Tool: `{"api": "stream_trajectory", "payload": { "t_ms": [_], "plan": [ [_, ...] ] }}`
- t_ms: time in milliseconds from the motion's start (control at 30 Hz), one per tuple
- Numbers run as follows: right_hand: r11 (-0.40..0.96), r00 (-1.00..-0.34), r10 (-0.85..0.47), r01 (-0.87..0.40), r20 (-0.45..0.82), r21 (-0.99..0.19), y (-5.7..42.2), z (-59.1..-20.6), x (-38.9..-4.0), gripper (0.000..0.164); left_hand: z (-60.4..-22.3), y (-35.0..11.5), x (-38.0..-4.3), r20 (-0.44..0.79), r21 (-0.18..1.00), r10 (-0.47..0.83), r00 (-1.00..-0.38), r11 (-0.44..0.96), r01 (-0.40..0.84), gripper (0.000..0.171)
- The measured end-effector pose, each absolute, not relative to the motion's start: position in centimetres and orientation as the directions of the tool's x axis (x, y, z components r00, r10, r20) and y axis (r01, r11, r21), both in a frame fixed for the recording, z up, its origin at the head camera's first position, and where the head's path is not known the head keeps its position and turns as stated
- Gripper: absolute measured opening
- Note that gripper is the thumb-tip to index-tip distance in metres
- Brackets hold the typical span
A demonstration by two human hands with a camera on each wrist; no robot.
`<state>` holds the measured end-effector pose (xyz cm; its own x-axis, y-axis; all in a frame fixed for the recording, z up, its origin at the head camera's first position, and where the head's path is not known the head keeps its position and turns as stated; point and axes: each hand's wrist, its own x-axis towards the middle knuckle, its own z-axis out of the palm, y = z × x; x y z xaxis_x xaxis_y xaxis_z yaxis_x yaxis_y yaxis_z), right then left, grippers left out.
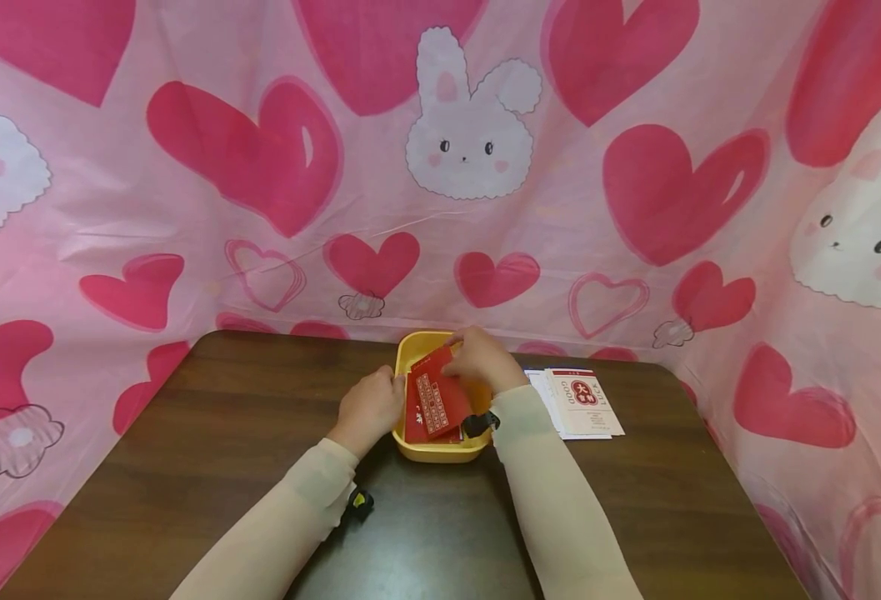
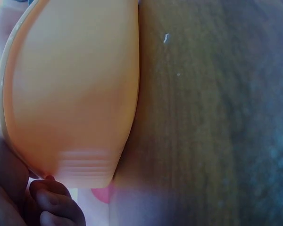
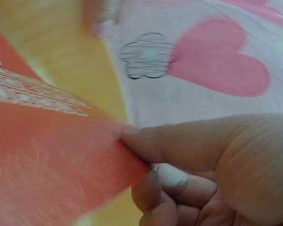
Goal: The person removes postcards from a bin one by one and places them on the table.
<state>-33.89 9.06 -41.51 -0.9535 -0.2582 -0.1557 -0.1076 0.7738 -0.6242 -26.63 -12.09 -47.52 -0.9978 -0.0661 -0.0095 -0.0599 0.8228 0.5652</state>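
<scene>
A yellow plastic basket (image 1: pixel 446 455) stands on the table, with red printed cards (image 1: pixel 432 400) inside it. My left hand (image 1: pixel 371 407) holds the basket's left rim. In the left wrist view the curled fingers (image 2: pixel 54 200) are at the end of the basket's wall (image 2: pixel 70 94). My right hand (image 1: pixel 483 360) is over the basket's far right side and pinches a corner of a red card (image 3: pixel 61 165) between thumb and fingers. That card lies tilted over another red one; how many are beneath is hidden.
To the right of the basket, a loose stack of white cards (image 1: pixel 586 404) with red print lies on the dark wooden table (image 1: pixel 260 417). Behind and beside the table hangs a pink cloth (image 1: pixel 380 192) with hearts and rabbits.
</scene>
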Motion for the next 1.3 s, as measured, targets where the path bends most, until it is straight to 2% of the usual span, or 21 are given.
{"api": "stream_trajectory", "payload": {
  "t_ms": [133, 267, 400, 500, 633, 733, 900, 1100, 1300],
  "plan": [
    [0.727, -0.954, -0.27, -0.112, -0.132, -0.677, 10.7, -40.6, -33.6, 0.062, -47.4, -12.0, -26.6, -0.019, 0.567, -0.063, -0.998, 0.822, -0.063, 0.043],
    [0.683, -0.97, -0.229, -0.097, -0.086, -0.724, 12.3, -40.0, -33.4, 0.068, -47.4, -11.9, -26.6, -0.026, 0.569, -0.063, -0.998, 0.819, -0.066, 0.044],
    [0.685, -0.982, -0.187, -0.115, -0.021, -0.719, 13.9, -39.3, -33.3, 0.069, -47.5, -12.0, -26.6, -0.038, 0.576, -0.067, -0.997, 0.814, -0.077, 0.044],
    [0.661, -0.986, -0.163, -0.094, -0.021, -0.744, 15.2, -39.1, -33.4, 0.06, -47.5, -12.0, -26.6, -0.043, 0.577, -0.069, -0.997, 0.813, -0.081, 0.044],
    [0.589, -0.992, -0.121, -0.048, -0.03, -0.807, 16.7, -39.2, -33.7, 0.041, -47.6, -12.1, -26.5, -0.045, 0.572, -0.07, -0.997, 0.816, -0.083, 0.043],
    [0.554, -0.996, -0.083, -0.033, -0.016, -0.832, 17.9, -39.1, -33.7, 0.036, -47.6, -12.1, -26.5, -0.052, 0.573, -0.073, -0.996, 0.815, -0.09, 0.043],
    [0.521, -0.999, -0.016, 0.019, -0.032, -0.854, 19.7, -38.6, -33.4, 0.045, -47.7, -12.2, -26.5, -0.062, 0.573, -0.074, -0.995, 0.814, -0.096, 0.044],
    [0.546, -0.995, 0.082, 0.086, -0.049, -0.833, 22.2, -38.4, -33.1, 0.055, -47.6, -12.2, -26.4, -0.056, 0.572, -0.071, -0.996, 0.815, -0.09, 0.044],
    [0.527, -0.977, 0.195, 0.179, -0.087, -0.831, 25.3, -39.2, -33.5, 0.06, -47.6, -12.2, -26.5, -0.048, 0.571, -0.069, -0.997, 0.817, -0.084, 0.043]
  ]
}}
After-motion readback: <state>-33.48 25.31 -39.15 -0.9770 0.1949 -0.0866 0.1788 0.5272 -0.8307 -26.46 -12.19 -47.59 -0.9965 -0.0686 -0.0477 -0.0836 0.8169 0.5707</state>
